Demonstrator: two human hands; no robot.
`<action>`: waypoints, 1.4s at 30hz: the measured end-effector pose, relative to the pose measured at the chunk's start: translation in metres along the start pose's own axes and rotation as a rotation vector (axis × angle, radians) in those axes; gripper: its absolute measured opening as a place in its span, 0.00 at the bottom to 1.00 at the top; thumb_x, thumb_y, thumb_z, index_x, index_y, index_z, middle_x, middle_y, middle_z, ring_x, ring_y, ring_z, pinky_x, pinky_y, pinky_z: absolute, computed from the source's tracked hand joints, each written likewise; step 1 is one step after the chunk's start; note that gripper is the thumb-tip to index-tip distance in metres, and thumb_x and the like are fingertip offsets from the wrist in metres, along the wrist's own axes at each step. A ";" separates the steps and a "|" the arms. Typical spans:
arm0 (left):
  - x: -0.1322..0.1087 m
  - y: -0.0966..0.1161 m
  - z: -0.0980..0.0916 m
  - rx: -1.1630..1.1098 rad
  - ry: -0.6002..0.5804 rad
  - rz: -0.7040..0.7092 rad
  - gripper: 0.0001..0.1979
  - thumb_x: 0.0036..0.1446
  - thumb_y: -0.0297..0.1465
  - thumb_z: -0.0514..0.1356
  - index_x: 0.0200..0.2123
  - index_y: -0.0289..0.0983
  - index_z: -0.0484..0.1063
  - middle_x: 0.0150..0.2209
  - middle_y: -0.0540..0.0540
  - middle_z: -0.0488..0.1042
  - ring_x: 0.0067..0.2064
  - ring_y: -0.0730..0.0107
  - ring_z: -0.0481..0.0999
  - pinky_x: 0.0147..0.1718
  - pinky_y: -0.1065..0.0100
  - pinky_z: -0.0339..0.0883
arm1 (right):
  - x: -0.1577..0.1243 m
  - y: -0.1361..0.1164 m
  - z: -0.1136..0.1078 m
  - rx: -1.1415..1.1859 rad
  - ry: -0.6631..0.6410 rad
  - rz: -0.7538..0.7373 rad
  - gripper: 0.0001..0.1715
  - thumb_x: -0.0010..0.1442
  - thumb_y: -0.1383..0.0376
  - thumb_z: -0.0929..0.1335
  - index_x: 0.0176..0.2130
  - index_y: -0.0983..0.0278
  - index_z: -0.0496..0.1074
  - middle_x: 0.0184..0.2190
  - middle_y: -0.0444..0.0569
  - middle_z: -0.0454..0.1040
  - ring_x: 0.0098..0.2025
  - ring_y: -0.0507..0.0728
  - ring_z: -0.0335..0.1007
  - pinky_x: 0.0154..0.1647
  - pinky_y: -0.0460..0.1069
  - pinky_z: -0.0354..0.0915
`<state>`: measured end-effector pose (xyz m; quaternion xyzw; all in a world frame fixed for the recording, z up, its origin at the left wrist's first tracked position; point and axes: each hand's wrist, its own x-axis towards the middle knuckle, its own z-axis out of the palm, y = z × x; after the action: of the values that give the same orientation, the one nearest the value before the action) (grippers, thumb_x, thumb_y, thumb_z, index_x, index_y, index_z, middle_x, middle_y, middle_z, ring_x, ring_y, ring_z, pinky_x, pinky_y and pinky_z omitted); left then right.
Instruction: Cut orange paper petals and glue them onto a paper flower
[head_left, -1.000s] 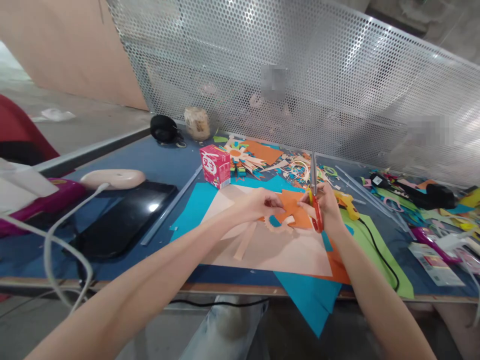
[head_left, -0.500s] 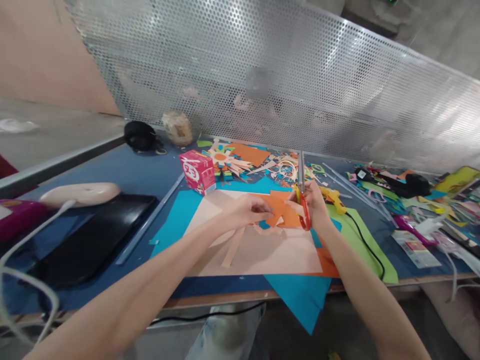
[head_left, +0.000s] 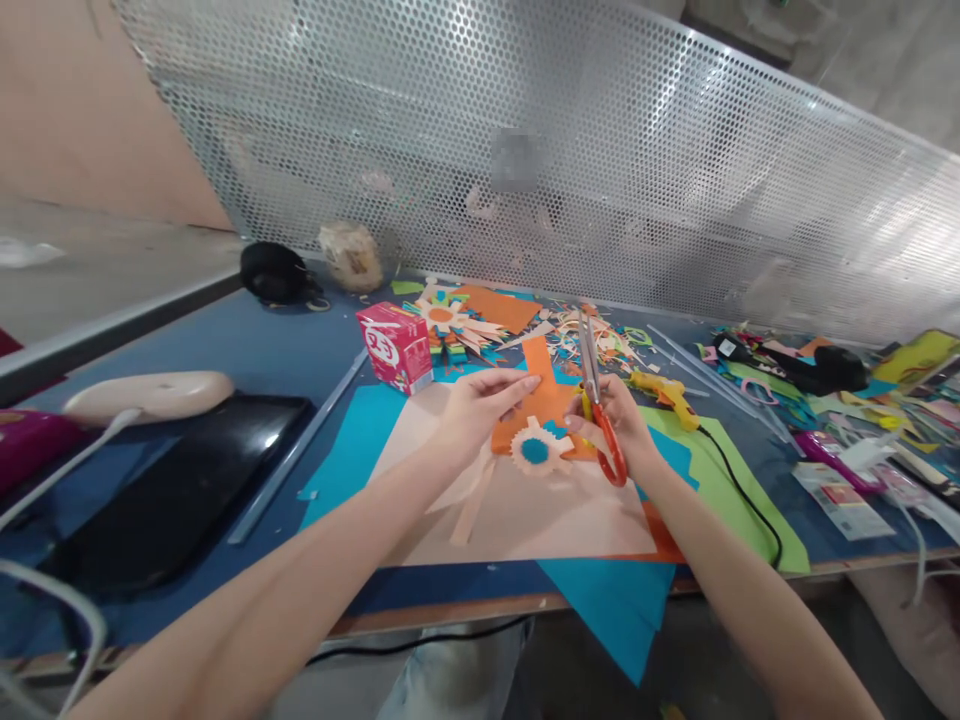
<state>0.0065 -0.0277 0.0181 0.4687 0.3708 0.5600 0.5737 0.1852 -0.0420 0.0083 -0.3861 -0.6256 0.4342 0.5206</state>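
My left hand [head_left: 484, 405] pinches a small orange paper strip [head_left: 537, 360] between thumb and fingers, above a larger orange paper piece [head_left: 556, 403]. In my right hand [head_left: 619, 420] are scissors [head_left: 589, 350] with red and yellow handles, their blades pointing away from me and slightly apart. Between and below both hands lies a peach paper disc [head_left: 517, 458] with a notched edge and a blue centre. A narrow peach strip [head_left: 472, 510] rests on the big peach sheet [head_left: 420, 535]. The scissors' blades are beside the orange strip, apart from it.
A pink box [head_left: 395, 347] stands left of the sheets. Behind are paper scraps [head_left: 577, 340] and a paper flower [head_left: 442, 315]. A yellow glue gun [head_left: 667, 397] lies at right on green paper [head_left: 742, 500]. A black tablet-like slab [head_left: 180, 490] lies left. A perforated metal panel [head_left: 420, 130] borders the back.
My left hand has shifted slightly left and up, and the orange strip now stands out from it. The notched disc has come into view. The scissors have tilted left with their blades parted.
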 end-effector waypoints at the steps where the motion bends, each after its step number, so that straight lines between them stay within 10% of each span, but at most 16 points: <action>1: -0.002 0.002 0.002 -0.009 0.008 0.004 0.17 0.32 0.41 0.72 0.22 0.34 0.75 0.19 0.53 0.69 0.22 0.82 0.63 0.20 0.76 0.58 | -0.001 0.000 0.002 0.008 -0.001 0.003 0.24 0.41 0.66 0.75 0.31 0.58 0.58 0.22 0.36 0.70 0.28 0.52 0.72 0.31 0.50 0.69; 26: -0.011 0.004 0.011 0.066 -0.144 -0.108 0.12 0.34 0.32 0.70 0.22 0.35 0.72 0.20 0.51 0.73 0.21 0.78 0.69 0.19 0.75 0.60 | -0.013 -0.015 0.004 -0.042 0.124 -0.038 0.22 0.45 0.68 0.74 0.34 0.57 0.59 0.27 0.38 0.70 0.27 0.51 0.69 0.27 0.48 0.67; 42: -0.006 0.020 0.003 -0.215 0.079 0.323 0.12 0.35 0.33 0.72 0.22 0.36 0.72 0.21 0.52 0.73 0.24 0.78 0.72 0.26 0.74 0.68 | -0.018 -0.007 0.009 -0.140 0.019 -0.071 0.30 0.48 0.62 0.74 0.38 0.54 0.50 0.25 0.36 0.69 0.26 0.51 0.69 0.24 0.46 0.67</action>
<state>0.0031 -0.0354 0.0377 0.4360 0.2510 0.6991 0.5081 0.1793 -0.0628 0.0087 -0.4031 -0.6627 0.3670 0.5135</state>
